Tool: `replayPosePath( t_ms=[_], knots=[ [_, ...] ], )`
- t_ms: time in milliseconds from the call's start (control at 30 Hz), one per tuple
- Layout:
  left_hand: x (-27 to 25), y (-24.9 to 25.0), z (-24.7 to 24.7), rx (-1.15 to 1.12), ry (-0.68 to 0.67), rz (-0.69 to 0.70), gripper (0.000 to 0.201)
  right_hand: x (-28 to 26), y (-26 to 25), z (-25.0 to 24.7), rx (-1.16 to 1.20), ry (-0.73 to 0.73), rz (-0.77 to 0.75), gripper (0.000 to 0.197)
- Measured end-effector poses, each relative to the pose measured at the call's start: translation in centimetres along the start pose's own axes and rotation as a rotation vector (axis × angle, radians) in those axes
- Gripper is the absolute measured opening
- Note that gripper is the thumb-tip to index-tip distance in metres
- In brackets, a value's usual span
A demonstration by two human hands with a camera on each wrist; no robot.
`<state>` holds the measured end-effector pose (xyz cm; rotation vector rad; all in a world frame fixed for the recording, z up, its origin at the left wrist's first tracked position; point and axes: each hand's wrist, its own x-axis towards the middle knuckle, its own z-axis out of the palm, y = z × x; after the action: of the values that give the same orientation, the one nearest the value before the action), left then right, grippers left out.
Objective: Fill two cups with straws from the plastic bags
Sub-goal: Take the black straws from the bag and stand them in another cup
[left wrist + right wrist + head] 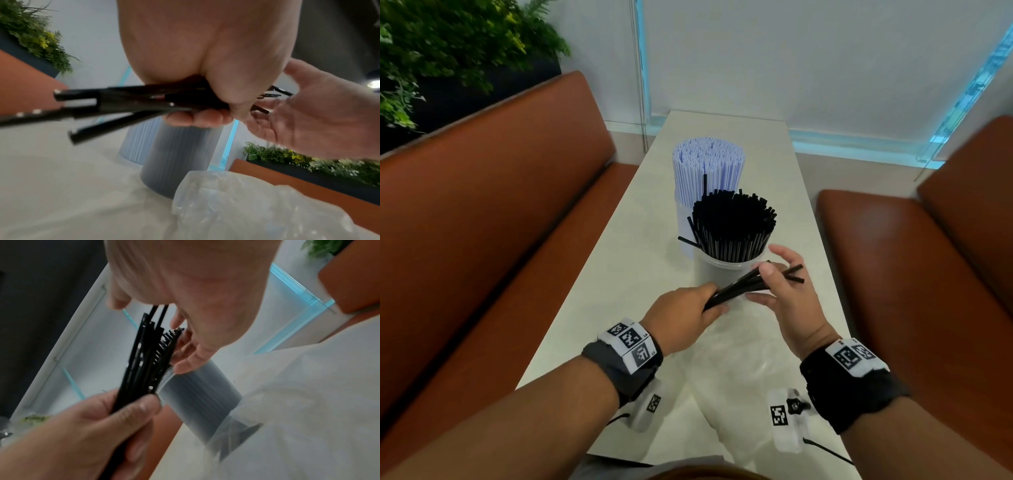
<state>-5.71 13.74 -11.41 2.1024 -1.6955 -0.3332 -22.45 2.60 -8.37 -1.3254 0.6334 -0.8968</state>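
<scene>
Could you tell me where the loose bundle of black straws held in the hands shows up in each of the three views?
Head view: the bundle of black straws lies lower centre, between the left hand and right hand.
Left wrist view: centre left, jutting leftward out of the fist.
Right wrist view: centre left, rising from the left hand.
Shared landmark: the clear cup of black straws, just beyond the bundle in every view.

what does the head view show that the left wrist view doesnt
Only the head view: the pale blue straws standing packed in the far cup, the near cup's fanned black straws from above, and both wristbands.

Only the left wrist view: the crumpled plastic bag up close, and the left fingers curled under the bundle.

Both: the left hand gripping the loose bundle of black straws, the right hand at its far end, and the table.
</scene>
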Motion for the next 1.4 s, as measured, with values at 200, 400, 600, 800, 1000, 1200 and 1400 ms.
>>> replayPosePath(
  t_ms=[200, 400, 600, 800, 1000, 1200, 1400],
  knots=[
    [0.1, 0.1, 0.3, 0.056, -0.075, 0.067, 0.026, 1.1, -0.6, -0.6, -0.200, 0.249, -0.068, 0.051],
    [0.5, 0.7, 0.0, 0.059, -0.066, 0.085, 0.022, 1.3, -0.3, -1.0, -0.241, 0.116, -0.062, 0.032],
    [1.3, 1.0, -0.9, 0.134, -0.020, 0.094, 0.020, 1.1, -0.5, -0.4, -0.290, 0.260, -0.123, 0.042],
    [2.1, 2.9, -0.7, 0.118, 0.057, 0.090, 0.019, 0.4, 0.4, 0.3, -0.411, 0.257, -0.063, 0.044],
    [2.4, 4.9, -1.3, 0.035, 0.092, 0.125, 0.031, 0.0, 0.1, 1.1, -0.211, 0.166, -0.045, 0.035],
    [2.5, 7.8, -6.1, -0.910, 0.353, 0.163, 0.006, 0.0, 0.4, 0.6, 0.198, 0.114, 0.456, 0.073],
    [3.4, 10.8, -6.8, -1.244, 0.576, 0.104, 0.009, 0.0, -0.8, 1.4, 0.461, -0.084, 0.536, 0.082]
  ],
)
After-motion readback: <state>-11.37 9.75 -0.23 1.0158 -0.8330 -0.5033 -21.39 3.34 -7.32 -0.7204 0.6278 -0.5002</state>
